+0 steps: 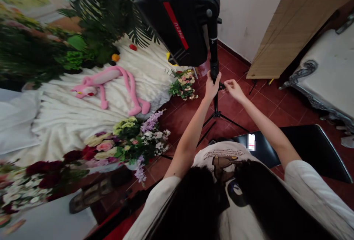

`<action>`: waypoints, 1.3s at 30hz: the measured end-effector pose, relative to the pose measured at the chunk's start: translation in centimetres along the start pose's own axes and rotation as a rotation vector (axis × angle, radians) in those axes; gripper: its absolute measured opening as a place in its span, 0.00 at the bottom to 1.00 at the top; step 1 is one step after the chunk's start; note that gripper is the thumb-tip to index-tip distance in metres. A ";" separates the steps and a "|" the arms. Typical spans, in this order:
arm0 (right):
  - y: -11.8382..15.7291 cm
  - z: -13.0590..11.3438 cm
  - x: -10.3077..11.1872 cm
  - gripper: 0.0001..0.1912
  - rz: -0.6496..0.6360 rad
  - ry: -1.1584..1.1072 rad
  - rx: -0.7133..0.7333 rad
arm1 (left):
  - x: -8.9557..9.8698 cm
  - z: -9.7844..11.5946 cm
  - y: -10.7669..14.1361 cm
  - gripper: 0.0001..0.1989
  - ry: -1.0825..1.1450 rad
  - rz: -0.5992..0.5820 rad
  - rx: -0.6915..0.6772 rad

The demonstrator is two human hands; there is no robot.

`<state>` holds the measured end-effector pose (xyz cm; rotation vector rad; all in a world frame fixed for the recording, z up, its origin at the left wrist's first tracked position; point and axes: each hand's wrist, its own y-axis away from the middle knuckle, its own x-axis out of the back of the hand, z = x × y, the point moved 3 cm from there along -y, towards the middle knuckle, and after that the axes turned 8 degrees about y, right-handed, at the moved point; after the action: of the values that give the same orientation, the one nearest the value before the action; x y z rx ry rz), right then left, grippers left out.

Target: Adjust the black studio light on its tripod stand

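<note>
The stand is mid-scene, right of the pink toy. My left hand is clamped round it; my right hand is at the knob, pinching or not I can't tell. A loosened knob and slack hold could let the lamp sink or swing left, over the flowers

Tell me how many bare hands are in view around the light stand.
2. The left hand wraps the light stand below the studio light; the right hand has its fingertips at the small black knob beside the pole. No other hands show.
</note>
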<state>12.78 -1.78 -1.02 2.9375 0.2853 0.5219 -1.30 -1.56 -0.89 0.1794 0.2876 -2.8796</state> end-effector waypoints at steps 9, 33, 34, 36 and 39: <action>-0.1 -0.4 -1.5 0.09 -0.104 -0.544 -0.440 | -0.2 -0.3 -1.0 0.24 -0.074 -0.036 -0.046; -0.8 0.0 0.7 0.23 -0.010 0.487 0.346 | -0.3 -1.2 -1.8 0.26 -0.016 -0.050 0.042; -0.9 0.1 0.6 0.24 -0.023 0.434 0.313 | -0.3 -1.0 -1.8 0.27 -0.015 -0.049 0.047; -1.2 0.4 0.2 0.27 -0.072 0.289 0.216 | -0.3 -0.8 -1.8 0.27 -0.010 -0.051 0.052; -1.4 0.8 -0.5 0.28 -0.148 0.049 0.049 | -0.4 -0.9 -1.8 0.27 -0.004 -0.045 0.059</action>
<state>12.37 -0.61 -2.16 2.9234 0.5241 0.5731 -1.32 0.41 -1.35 0.1803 0.2082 -2.9350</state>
